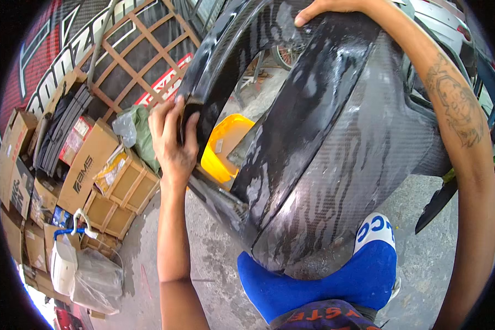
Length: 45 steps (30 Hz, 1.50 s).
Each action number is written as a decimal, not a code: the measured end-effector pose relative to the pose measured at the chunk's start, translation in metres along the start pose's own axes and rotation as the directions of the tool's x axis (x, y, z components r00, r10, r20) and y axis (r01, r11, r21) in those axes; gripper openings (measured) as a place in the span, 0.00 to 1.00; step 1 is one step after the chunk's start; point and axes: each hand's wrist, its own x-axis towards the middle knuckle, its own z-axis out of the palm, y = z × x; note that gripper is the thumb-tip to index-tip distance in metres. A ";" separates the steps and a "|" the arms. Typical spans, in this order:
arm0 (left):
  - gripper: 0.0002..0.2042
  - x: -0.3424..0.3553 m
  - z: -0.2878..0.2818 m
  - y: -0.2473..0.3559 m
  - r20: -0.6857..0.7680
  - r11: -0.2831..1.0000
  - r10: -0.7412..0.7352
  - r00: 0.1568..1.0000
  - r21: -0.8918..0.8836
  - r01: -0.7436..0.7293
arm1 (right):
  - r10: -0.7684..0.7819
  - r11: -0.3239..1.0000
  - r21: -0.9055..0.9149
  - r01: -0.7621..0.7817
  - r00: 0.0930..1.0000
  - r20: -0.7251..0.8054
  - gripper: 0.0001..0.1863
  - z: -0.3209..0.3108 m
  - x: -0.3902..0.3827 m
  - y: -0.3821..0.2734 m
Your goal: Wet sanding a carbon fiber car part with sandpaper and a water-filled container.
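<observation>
A large dark carbon-fibre car body panel (pixel 363 137) stands tilted in front of me, its surface wet and streaked, with a long opening on its left side. My left hand (pixel 173 140) is closed at the panel's narrow left strip. Between its thumb and fingers shows a small dark piece with a tan edge, perhaps folded sandpaper; most of it is hidden. At the panel's far edge lies my right hand (pixel 327 6), its thumb on the surface and its other fingers out of sight. Through the opening I see a yellow tub (pixel 210 160) of murky water.
Cardboard boxes (pixel 93 146) and a wooden crate (pixel 107 212) are stacked at the left, near a white container (pixel 64 264) and a plastic bag (pixel 99 278). A brown lattice (pixel 143 33) leans behind. My blue-clad leg (pixel 319 291) touches or nearly touches the panel's lower edge.
</observation>
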 end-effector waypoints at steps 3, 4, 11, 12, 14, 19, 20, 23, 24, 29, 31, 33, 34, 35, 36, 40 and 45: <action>0.18 0.030 -0.001 0.010 0.017 0.999 0.023 1.000 0.048 -0.024 | 0.010 1.000 0.010 -0.009 1.000 -0.029 0.59 0.014 0.004 -0.006; 0.18 0.047 0.007 0.018 -0.023 0.999 0.047 0.999 0.003 -0.047 | 0.022 1.000 0.003 -0.022 0.999 -0.025 0.59 0.008 0.002 -0.002; 0.19 0.022 0.003 0.006 0.010 0.999 0.033 0.999 0.034 -0.033 | -0.003 0.999 0.032 0.003 1.000 0.004 0.59 0.000 -0.004 -0.011; 0.19 0.035 0.002 0.011 -0.002 0.998 0.054 0.999 0.023 -0.054 | 0.001 1.000 0.025 -0.001 1.000 0.007 0.59 -0.006 -0.005 -0.011; 0.20 0.047 0.008 0.020 -0.007 0.998 0.055 0.998 0.009 -0.055 | -0.068 0.997 0.034 0.069 0.997 -0.023 0.59 -0.008 -0.001 -0.002; 0.18 0.010 -0.006 0.003 0.038 0.998 0.002 0.999 0.056 -0.004 | 0.024 1.000 0.005 -0.024 1.000 0.014 0.59 0.009 0.003 -0.008; 0.18 0.024 -0.005 0.011 0.036 0.998 0.018 0.999 0.055 -0.020 | 0.025 1.000 0.003 -0.025 1.000 0.015 0.59 0.008 0.003 -0.004; 0.18 0.055 0.002 0.022 -0.037 0.999 0.041 0.998 -0.024 -0.042 | -0.073 0.996 -0.051 0.069 0.994 -0.079 0.59 -0.007 0.002 0.006; 0.18 0.042 0.005 0.017 -0.032 0.999 0.040 0.999 -0.022 -0.041 | -0.073 0.997 -0.046 0.069 0.994 -0.078 0.59 -0.003 0.000 0.006; 0.18 0.031 0.000 0.009 0.020 0.998 0.030 0.999 0.055 -0.032 | -0.027 1.000 0.004 0.028 0.999 -0.029 0.58 0.011 0.003 0.003; 0.18 0.050 0.002 0.022 0.015 0.999 0.004 1.000 0.043 -0.004 | -0.054 0.998 0.021 0.055 0.998 -0.026 0.58 0.002 0.004 0.006; 0.18 0.034 -0.005 0.020 0.007 0.999 0.017 1.000 0.042 -0.017 | -0.058 0.998 0.008 0.059 0.997 -0.049 0.58 0.002 0.001 0.008; 0.18 0.021 0.000 0.017 -0.018 0.998 0.031 0.999 0.054 -0.029 | -0.077 0.997 -0.014 0.076 0.994 -0.083 0.58 0.002 0.001 0.014; 0.18 0.011 -0.003 0.014 0.009 0.997 -0.004 1.000 0.080 0.004 | -0.058 0.997 0.044 0.060 0.998 -0.037 0.59 -0.002 -0.005 0.001; 0.18 0.011 0.001 0.008 0.007 0.996 -0.001 1.000 0.084 0.001 | -0.060 0.997 0.045 0.062 0.997 -0.042 0.59 0.001 -0.003 0.001; 0.19 0.044 0.000 0.019 0.001 0.999 0.023 1.000 0.037 -0.023 | -0.048 0.999 0.025 0.049 0.998 -0.048 0.59 0.001 0.003 0.002; 0.19 0.021 0.001 0.009 -0.015 0.996 0.057 0.998 0.075 -0.056 | -0.018 0.998 -0.054 0.016 0.999 -0.043 0.59 0.011 0.004 0.002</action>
